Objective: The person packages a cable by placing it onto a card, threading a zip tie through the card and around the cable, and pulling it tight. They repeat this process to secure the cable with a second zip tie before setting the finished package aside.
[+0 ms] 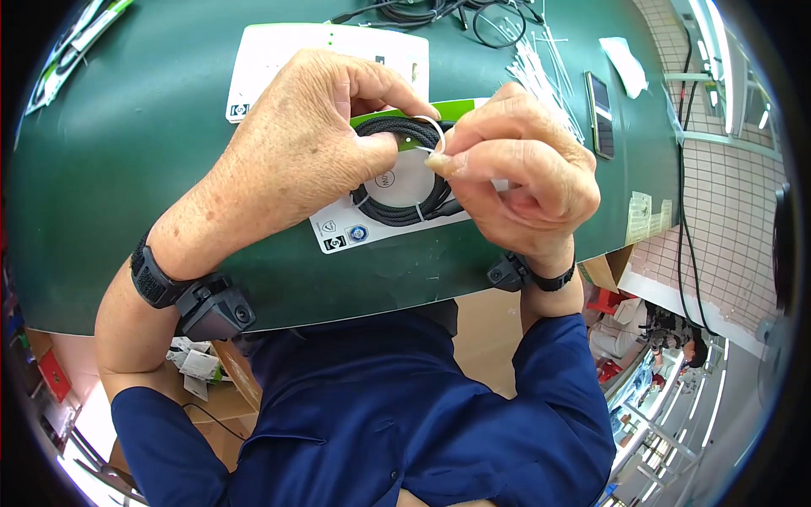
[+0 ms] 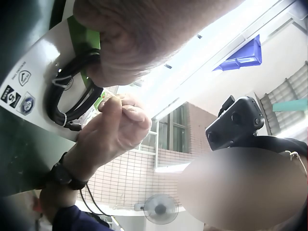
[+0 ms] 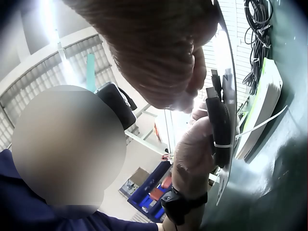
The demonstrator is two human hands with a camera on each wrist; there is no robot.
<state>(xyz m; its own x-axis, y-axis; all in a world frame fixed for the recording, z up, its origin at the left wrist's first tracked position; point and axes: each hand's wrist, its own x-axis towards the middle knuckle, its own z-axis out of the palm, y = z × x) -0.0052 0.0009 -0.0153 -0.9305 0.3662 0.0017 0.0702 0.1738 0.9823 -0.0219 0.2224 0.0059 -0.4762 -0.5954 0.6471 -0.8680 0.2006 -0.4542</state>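
Note:
A coil of black braided cable (image 1: 391, 215) lies against a white and green printed card (image 1: 325, 228). Thin ties bind the coil to the card at its lower side. My left hand (image 1: 296, 131) grips the coil at its upper left, thumb inside the ring and index finger reaching over the top. A white cable tie (image 1: 440, 133) loops up at the coil's upper right. My right hand (image 1: 532, 169) pinches the tie's end between thumb and index finger. In the right wrist view, the cable's plugs (image 3: 211, 94) stick out beside the card, and a white tie tail projects behind it.
More cards (image 1: 279, 63) lie stacked just behind the hands on the green table (image 1: 152, 101). Loose black cables (image 1: 414, 12), a spread of white ties (image 1: 541, 72) and a phone (image 1: 600, 114) are farther back. The table's front edge runs close to the body.

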